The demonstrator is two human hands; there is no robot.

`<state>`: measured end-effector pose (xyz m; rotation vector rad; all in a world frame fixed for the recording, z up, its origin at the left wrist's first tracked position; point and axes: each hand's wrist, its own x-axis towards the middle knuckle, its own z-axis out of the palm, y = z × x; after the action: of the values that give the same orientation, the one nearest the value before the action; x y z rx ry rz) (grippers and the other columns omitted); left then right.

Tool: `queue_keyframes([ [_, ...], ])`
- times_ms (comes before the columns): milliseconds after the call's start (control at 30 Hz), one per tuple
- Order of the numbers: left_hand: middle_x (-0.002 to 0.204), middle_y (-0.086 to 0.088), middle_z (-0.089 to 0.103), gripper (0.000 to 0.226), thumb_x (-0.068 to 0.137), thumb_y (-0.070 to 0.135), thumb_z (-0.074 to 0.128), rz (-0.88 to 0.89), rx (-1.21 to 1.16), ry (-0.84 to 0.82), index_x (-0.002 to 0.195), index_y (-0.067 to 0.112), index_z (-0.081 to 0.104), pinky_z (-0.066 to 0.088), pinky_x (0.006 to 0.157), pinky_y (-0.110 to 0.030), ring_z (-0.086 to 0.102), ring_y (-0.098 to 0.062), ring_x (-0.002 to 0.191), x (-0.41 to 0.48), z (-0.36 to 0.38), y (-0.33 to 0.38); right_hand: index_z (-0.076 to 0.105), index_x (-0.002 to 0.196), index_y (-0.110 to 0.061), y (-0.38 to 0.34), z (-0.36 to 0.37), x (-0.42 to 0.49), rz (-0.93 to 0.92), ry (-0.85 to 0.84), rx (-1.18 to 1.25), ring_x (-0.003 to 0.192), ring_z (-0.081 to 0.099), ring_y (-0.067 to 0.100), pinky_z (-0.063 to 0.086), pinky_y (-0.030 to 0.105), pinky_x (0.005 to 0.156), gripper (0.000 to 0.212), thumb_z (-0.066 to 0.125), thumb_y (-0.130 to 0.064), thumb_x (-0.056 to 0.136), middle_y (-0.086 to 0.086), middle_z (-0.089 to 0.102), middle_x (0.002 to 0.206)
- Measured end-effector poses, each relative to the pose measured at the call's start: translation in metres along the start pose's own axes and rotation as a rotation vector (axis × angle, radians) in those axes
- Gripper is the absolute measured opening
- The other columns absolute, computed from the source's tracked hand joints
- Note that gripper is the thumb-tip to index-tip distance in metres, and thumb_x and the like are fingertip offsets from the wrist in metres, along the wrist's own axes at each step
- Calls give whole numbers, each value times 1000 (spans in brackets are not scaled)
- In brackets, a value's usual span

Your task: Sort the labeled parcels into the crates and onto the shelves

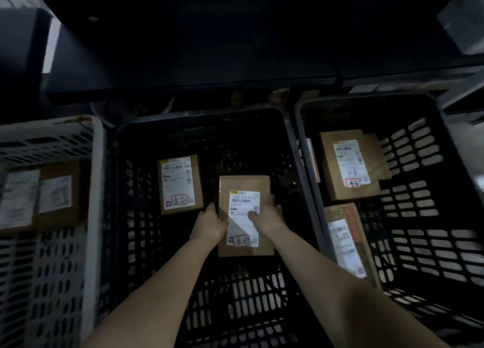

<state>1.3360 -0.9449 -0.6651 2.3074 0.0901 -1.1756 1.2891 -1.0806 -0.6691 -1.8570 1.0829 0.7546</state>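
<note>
A brown cardboard parcel (245, 188) with a white label is held low inside the middle black crate (293, 143). My left hand (209, 223) grips its left edge and my right hand (267, 216) grips its right side, thumb on the label. Another labelled parcel (179, 184) lies flat in the same crate, just to the left. The right black crate (419, 164) holds a labelled parcel (349, 164) at the back and a second parcel (345, 240) in front of it. The left grey crate (97, 164) holds a labelled parcel (56, 193).
Three slotted crates stand side by side below me. A dark shelf edge (183, 85) runs across above the crates, its underside in deep shadow. A pale metal frame (461, 96) shows at the right. The scene is dim.
</note>
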Motion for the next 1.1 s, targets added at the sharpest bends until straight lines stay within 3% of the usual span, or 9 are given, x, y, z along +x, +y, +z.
queue_keyframes([
  [167,127,-13,57,42,91,10,54,-74,-209,-140,132,8,45,48,88,-30,57,-26,112,9,13,-8,27,139,-6,1,12,16,174,103,138,114,58,34,50,40,92,55,56,-15,94,16,55,131],
  [367,126,-10,57,54,88,8,55,35,-232,-27,139,15,38,49,93,-40,58,-29,109,22,-11,7,33,131,-7,-16,13,24,138,187,271,109,60,36,50,48,93,49,57,-10,89,14,59,124],
  [500,128,-8,56,55,92,10,51,80,-185,21,143,14,32,44,86,-28,55,-28,112,31,-30,28,35,130,-8,-37,6,35,82,206,341,103,64,36,54,49,88,50,61,-13,87,14,62,121],
  [600,122,-10,59,44,93,14,52,57,-113,43,136,12,41,45,82,-31,57,-28,104,34,-31,33,44,127,-7,-43,-3,47,162,243,303,106,62,36,53,47,89,48,63,-19,85,13,60,122],
  [733,115,-13,53,33,94,31,47,29,35,138,120,11,52,50,84,-41,54,-32,102,31,-32,22,60,118,-7,-31,11,35,185,133,281,99,66,31,55,44,88,36,61,-24,87,12,66,115],
  [900,117,-16,53,37,98,33,40,102,200,116,128,13,50,49,80,-37,55,-34,104,16,-34,23,52,127,-8,-11,27,5,329,58,427,104,63,33,54,48,87,45,59,-25,85,13,63,120],
  [967,117,-16,53,34,98,31,42,133,266,112,126,15,50,46,76,-35,55,-34,104,11,-35,24,53,122,-10,-4,29,-8,374,5,508,97,62,30,56,47,74,37,58,-23,88,11,62,119],
  [1033,117,-15,53,31,96,30,43,157,340,98,124,17,51,44,72,-34,55,-33,103,7,-36,22,51,123,-14,0,34,-29,457,-48,615,94,59,29,50,38,56,35,60,-23,90,11,60,119],
  [1100,115,-14,56,30,95,28,42,181,400,61,121,19,53,45,70,-33,57,-33,101,5,-36,20,52,123,-14,4,46,-44,477,-91,678,99,59,30,52,36,58,43,64,-30,85,11,61,119],
])
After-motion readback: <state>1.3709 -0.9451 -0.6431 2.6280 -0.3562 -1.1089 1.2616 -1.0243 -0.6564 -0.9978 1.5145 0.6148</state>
